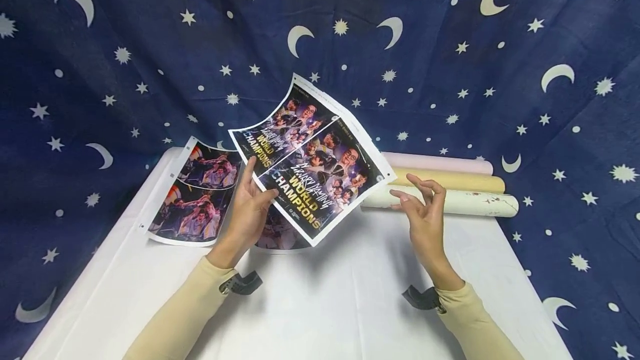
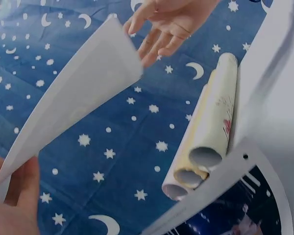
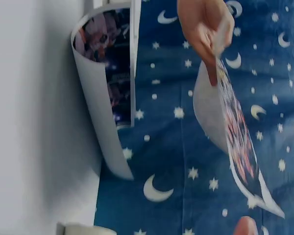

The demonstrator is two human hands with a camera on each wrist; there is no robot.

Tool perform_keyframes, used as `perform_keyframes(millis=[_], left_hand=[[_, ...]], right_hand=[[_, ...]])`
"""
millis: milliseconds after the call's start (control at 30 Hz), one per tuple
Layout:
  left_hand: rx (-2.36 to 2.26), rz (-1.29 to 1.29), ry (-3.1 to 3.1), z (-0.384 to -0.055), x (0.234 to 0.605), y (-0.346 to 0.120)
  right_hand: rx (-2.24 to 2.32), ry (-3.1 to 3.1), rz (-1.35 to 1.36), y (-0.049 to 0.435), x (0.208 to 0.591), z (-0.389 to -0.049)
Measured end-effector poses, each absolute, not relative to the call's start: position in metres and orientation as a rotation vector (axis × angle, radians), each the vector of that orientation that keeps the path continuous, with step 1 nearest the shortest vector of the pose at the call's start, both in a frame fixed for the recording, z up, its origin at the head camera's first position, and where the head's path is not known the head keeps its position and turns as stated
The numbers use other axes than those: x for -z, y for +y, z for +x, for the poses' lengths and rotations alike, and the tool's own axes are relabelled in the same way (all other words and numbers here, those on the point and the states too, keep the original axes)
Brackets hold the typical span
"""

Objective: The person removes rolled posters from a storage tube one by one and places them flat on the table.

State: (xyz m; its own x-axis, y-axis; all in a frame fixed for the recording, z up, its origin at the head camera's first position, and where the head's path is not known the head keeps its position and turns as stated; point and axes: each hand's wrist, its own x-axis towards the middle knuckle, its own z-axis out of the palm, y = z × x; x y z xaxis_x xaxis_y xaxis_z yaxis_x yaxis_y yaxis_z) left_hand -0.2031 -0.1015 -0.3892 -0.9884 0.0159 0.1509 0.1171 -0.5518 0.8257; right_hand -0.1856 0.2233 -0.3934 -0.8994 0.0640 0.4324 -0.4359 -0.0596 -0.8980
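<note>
My left hand [image 1: 246, 213] pinches a printed poster sheet [image 1: 320, 176] by its near-left edge, thumb on the printed face. The sheet hangs tilted above the table and bends slightly; it carries two copies of a group picture lettered "WORLD CHAMPIONS". Its plain white back [image 2: 83, 88] faces the left wrist view. Off the sheet's right corner is my right hand [image 1: 426, 221], fingers loosely bent and holding nothing. In the right wrist view, only fingertips [image 3: 246, 227] of that hand show at the bottom. A gap separates them from the sheet [image 3: 241, 142].
Another printed sheet [image 1: 200, 204] with curling edges lies at the table's left. Part of a further print [image 1: 282, 233] shows beneath the held sheet. Pink [image 1: 445, 163], yellow [image 1: 455, 180] and flower-patterned cream rolls [image 1: 465, 203] lie at the back right, before a blue star-and-moon cloth [image 1: 320, 4].
</note>
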Motion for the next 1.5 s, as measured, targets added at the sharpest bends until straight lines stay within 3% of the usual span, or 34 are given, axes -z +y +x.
perform_keyframes(millis=[300,467,600,767,1000,1500], left_hand=[[2.714,-0.2,-1.37,-0.19,0.383,-0.076],[2.734,-0.313,-1.399,-0.182,0.384,-0.068],[2.784,-0.259,-1.412,-0.187,0.383,-0.077],[2.807,-0.149,-1.35,-0.203,0.386,-0.107],[2.872,-0.187,-1.354,-0.215,0.393,-0.137],[2.847,-0.304,-2.135,-0.228,0.421,-0.13]], right_hand=[[-2.23,-2.235,0.58,0.2,0.396,-0.174],[-2.344,-2.08,0.528,0.188,0.385,-0.178],[-2.336,-1.915,0.483,0.186,0.375,-0.178],[-2.329,-1.873,0.492,0.196,0.371,-0.175],[-2.514,-1.74,0.575,0.224,0.371,-0.168],[-2.626,-1.813,0.64,0.253,0.38,-0.163]])
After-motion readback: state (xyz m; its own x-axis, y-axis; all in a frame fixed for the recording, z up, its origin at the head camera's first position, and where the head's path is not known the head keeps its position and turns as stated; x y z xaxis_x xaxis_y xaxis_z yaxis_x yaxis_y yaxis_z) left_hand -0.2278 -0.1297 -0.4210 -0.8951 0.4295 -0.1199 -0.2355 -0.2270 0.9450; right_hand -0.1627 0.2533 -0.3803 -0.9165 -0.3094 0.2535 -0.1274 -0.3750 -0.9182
